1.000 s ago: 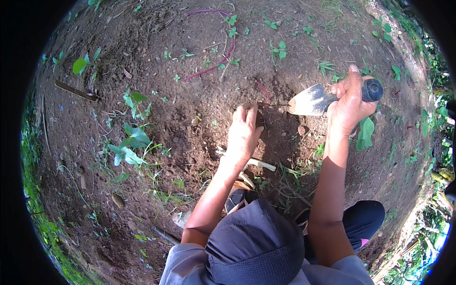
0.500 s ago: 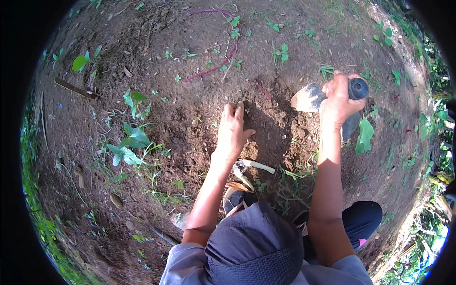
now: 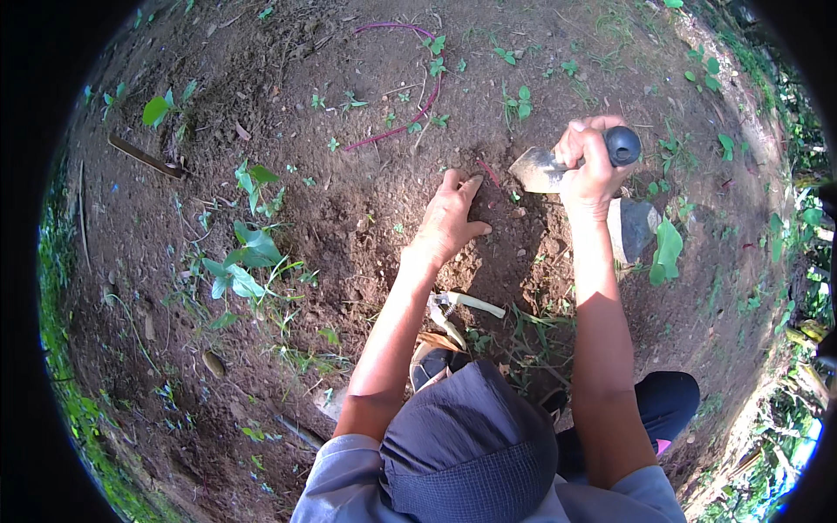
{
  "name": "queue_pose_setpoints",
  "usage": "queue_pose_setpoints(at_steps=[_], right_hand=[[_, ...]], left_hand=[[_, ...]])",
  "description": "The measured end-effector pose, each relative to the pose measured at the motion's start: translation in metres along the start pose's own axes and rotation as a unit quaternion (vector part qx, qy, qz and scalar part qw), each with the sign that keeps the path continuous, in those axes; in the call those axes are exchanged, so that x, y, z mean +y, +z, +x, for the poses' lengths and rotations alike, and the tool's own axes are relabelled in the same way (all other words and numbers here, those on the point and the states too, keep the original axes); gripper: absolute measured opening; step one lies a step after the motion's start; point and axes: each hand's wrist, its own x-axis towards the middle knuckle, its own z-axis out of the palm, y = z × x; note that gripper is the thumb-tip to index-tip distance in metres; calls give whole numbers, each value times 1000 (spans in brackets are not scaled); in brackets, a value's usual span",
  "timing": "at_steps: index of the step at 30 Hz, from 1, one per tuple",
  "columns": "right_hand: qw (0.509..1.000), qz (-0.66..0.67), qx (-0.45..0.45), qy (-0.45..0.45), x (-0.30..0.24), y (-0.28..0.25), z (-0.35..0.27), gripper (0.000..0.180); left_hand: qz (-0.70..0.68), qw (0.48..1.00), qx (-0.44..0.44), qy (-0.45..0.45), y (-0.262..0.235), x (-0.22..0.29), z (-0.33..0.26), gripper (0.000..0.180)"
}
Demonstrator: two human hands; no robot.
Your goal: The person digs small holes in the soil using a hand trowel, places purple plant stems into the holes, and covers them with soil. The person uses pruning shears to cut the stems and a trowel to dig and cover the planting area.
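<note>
Nearest the camera, below both wrists, a grey cap brim (image 3: 471,453) and grey sleeves are seen, with a sandalled foot (image 3: 433,359) and a pale, stripped root or stem (image 3: 466,303) lying on the soil just behind the left hand's heel.

Ahead of that, the left hand (image 3: 449,222) is laid palm-down on loose brown soil (image 3: 349,218); its fingers are held close together and pointed away from the body, with the thumb spread out to the right, and nothing is gripped by them. To the right of those fingertips, just apart from them, the steel blade of a hand trowel (image 3: 542,170) is held with its tip aimed toward the left hand. The trowel's dark rounded handle is wrapped tightly by the right hand (image 3: 591,170), all fingers being curled shut around it, with the knob left showing past the fist.

The trowel is judged stiff and fairly light, its blade edge thin and dirt-smeared, so the handle is the safe place for a grip; a firm fist is advised, since soil may make it slippery.

Beyond the right knuckles, a grey stone (image 3: 632,228) and a broad green leaf (image 3: 667,253) are seen. Farther past the left fingertips, a purple vine (image 3: 410,122) is curved across the ground, and leafy seedlings (image 3: 244,257) stand well to the left.
</note>
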Motion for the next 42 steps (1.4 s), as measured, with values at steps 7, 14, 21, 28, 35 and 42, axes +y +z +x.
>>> queue_pose_setpoints(at_steps=[7, 14, 21, 28, 35, 42], right_hand=[[979, 9, 178, -97, -13, -27, -17, 16], [976, -18, 190, -104, -29, -47, -43, 15], [976, 3, 206, -71, -40, -54, -63, 15], [975, -102, 190, -50, -30, -57, -66, 17], [988, -89, 121, -46, -18, -65, -81, 23], [985, -72, 121, -95, -18, -84, -85, 19]], left_hand=[[68, 995, 69, -14, -12, -16, -56, 68], [49, 996, 32, 60, 14, 1, -93, 56], [61, 992, 3, 114, 19, 7, -84, 58], [64, 985, 147, 67, -10, 9, -57, 40], [133, 961, 240, 34, -57, -1, 81, 27], [164, 974, 107, 111, -21, 15, 148, 62]])
